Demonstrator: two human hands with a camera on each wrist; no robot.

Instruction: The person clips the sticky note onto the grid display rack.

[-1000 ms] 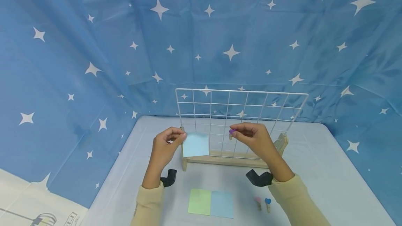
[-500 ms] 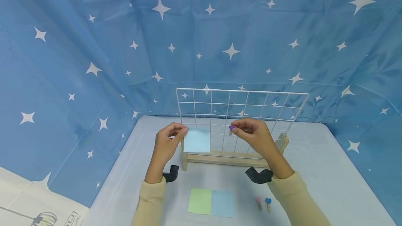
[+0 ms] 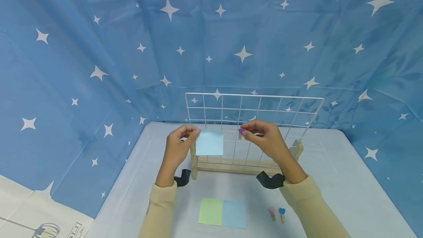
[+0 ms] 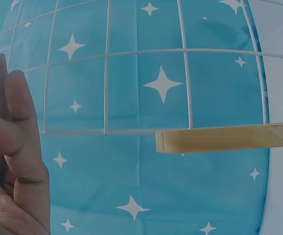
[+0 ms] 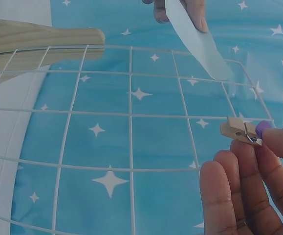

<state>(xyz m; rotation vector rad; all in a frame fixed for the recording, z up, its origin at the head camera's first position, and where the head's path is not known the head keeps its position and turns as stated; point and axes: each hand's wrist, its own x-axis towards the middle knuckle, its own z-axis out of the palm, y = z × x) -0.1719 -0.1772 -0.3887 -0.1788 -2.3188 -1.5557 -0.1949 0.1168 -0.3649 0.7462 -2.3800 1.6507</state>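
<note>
Between thumb and fingers, my left hand pinches a light blue paper square at its upper left corner. The paper hangs in front of the left part of a white wire grid. My right hand pinches a small wooden clothespin with a purple heart on its end, to the right of the paper. In the right wrist view the purple end sits under the thumb and the wooden tip points away from the hand. The left wrist view shows my left fingers at its left edge, beside the grid.
The grid stands in a wooden base with upright end pieces. On the table in front lie a green paper square and a blue one, side by side. To their right lie a pink-heart clothespin and a blue-heart clothespin.
My left hand has risen and shifted slightly right with the blue paper, higher against the grid. My right hand has also risen a little with the clothespin, moving slightly left.
</note>
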